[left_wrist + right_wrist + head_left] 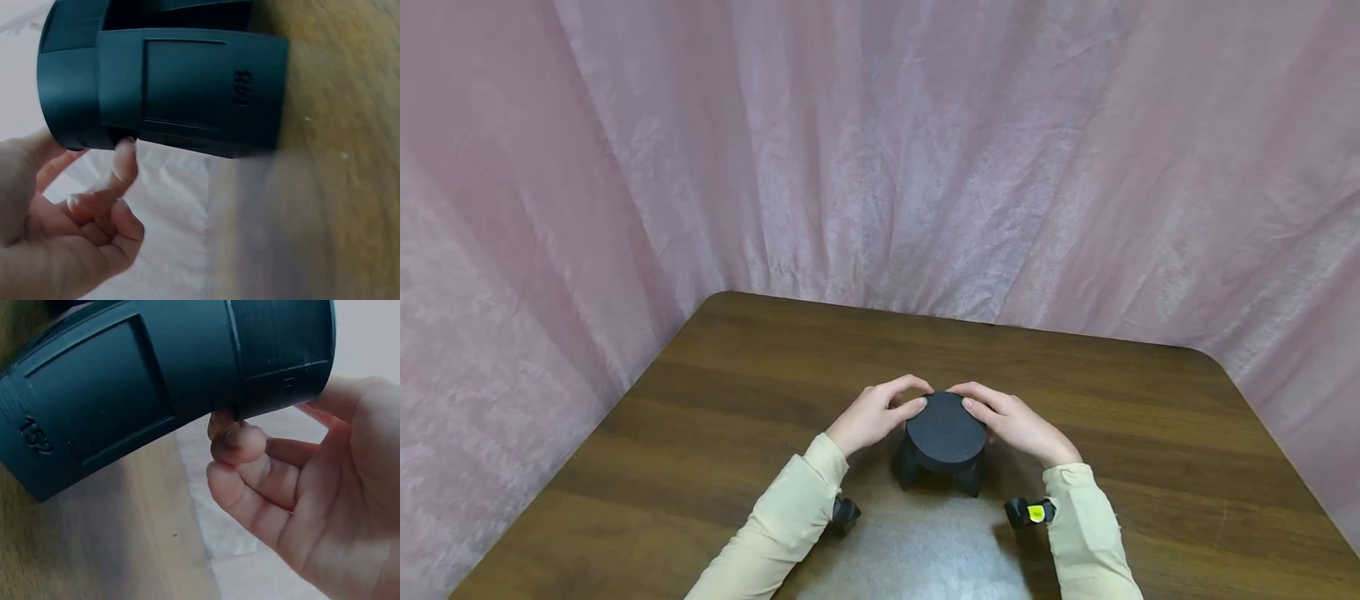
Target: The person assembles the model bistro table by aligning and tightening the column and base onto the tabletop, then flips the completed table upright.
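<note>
A small black round stand (946,429) with a flat disc top and stubby legs stands upright on the wooden table. My left hand (878,414) grips its far left rim, the thumb lying on the top edge. On the far right rim, my right hand (1015,423) holds it in the same way. The left wrist view shows a leg of the black stand (187,87) marked 148, with curled fingers just under the top. Another leg of the stand (106,394), marked 152, shows in the right wrist view, the fingers bent beneath the upper ring.
The brown wooden table (760,358) extends around the stand, with a glossy reflection near its front. Pink curtains (880,150) hang along the back and sides. Black wrist devices (846,514) sit under both cream sleeves (1082,525), low over the table.
</note>
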`<action>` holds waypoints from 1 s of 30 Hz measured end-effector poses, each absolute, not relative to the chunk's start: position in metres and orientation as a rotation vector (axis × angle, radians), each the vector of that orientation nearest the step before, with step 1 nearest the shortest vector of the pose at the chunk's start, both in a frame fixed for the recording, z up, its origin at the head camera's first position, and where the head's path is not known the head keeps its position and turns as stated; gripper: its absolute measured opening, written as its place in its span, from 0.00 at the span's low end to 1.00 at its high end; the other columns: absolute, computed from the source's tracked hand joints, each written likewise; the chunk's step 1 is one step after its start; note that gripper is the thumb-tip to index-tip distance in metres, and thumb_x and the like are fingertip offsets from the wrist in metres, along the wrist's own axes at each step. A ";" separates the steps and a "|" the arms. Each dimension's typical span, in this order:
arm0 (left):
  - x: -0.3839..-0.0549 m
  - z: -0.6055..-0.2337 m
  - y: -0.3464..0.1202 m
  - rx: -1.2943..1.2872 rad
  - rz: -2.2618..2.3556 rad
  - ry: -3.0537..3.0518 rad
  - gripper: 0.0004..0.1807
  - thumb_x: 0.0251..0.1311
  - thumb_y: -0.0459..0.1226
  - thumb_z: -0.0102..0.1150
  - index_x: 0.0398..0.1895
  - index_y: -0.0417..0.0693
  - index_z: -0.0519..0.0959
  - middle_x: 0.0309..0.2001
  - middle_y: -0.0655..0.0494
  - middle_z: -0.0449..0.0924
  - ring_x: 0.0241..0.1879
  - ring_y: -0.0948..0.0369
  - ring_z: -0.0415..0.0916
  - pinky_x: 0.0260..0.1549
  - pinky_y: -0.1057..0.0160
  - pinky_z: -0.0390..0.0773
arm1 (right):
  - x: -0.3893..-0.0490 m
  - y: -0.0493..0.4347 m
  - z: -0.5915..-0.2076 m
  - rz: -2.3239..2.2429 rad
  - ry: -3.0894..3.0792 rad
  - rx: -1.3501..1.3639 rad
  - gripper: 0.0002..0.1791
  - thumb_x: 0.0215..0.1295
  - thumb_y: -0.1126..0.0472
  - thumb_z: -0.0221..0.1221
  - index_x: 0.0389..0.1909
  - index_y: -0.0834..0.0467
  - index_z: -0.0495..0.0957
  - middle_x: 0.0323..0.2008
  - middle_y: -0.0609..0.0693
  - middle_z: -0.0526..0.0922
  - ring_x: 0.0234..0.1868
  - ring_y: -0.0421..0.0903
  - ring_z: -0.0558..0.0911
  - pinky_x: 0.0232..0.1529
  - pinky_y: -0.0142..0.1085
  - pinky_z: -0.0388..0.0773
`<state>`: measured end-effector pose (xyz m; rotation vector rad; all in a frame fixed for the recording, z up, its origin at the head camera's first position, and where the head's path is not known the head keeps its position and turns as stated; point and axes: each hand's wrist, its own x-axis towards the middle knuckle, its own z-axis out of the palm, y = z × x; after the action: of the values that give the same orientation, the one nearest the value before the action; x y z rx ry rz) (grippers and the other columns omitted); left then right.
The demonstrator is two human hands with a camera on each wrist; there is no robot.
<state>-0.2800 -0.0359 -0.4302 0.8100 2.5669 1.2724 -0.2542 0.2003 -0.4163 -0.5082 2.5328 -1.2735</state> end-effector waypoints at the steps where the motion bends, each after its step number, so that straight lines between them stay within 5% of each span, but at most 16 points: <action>1: -0.279 -0.430 -0.036 0.795 1.269 2.568 0.15 0.60 0.51 0.48 0.50 0.69 0.71 0.22 0.58 0.75 0.25 0.61 0.72 0.25 0.65 0.71 | -0.254 0.200 -0.417 -1.283 2.516 -0.496 0.16 0.67 0.47 0.44 0.54 0.39 0.68 0.41 0.49 0.75 0.25 0.49 0.73 0.28 0.42 0.73; 10: -0.276 -0.431 -0.031 0.744 1.206 2.638 0.14 0.62 0.51 0.46 0.50 0.69 0.70 0.21 0.60 0.71 0.22 0.64 0.69 0.22 0.66 0.68 | -0.257 0.195 -0.416 -1.335 2.429 -0.390 0.18 0.68 0.51 0.43 0.54 0.55 0.68 0.32 0.53 0.71 0.19 0.45 0.65 0.20 0.35 0.64; 15: -0.275 -0.432 -0.025 0.779 1.189 2.641 0.11 0.63 0.49 0.44 0.47 0.67 0.71 0.34 0.61 0.79 0.25 0.65 0.71 0.28 0.68 0.69 | -0.252 0.196 -0.416 -1.330 2.428 -0.302 0.17 0.69 0.52 0.42 0.52 0.57 0.68 0.30 0.51 0.69 0.20 0.45 0.64 0.20 0.34 0.62; 24: -0.276 -0.430 -0.025 0.802 1.182 2.601 0.10 0.64 0.49 0.43 0.46 0.68 0.71 0.47 0.61 0.78 0.32 0.65 0.73 0.32 0.68 0.71 | -0.250 0.195 -0.416 -1.329 2.457 -0.293 0.16 0.69 0.53 0.41 0.50 0.57 0.69 0.34 0.53 0.71 0.23 0.46 0.67 0.23 0.35 0.64; 30: -0.272 -0.437 -0.029 0.766 1.202 2.627 0.10 0.63 0.49 0.45 0.46 0.68 0.71 0.38 0.61 0.79 0.27 0.64 0.70 0.28 0.67 0.69 | -0.249 0.190 -0.417 -1.264 2.512 -0.287 0.16 0.69 0.52 0.42 0.50 0.55 0.70 0.40 0.54 0.75 0.30 0.46 0.72 0.28 0.37 0.68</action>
<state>-0.2719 -0.0287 -0.4365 0.7660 2.6269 1.2021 -0.2486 0.1903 -0.4174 -0.2867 2.5125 -1.2636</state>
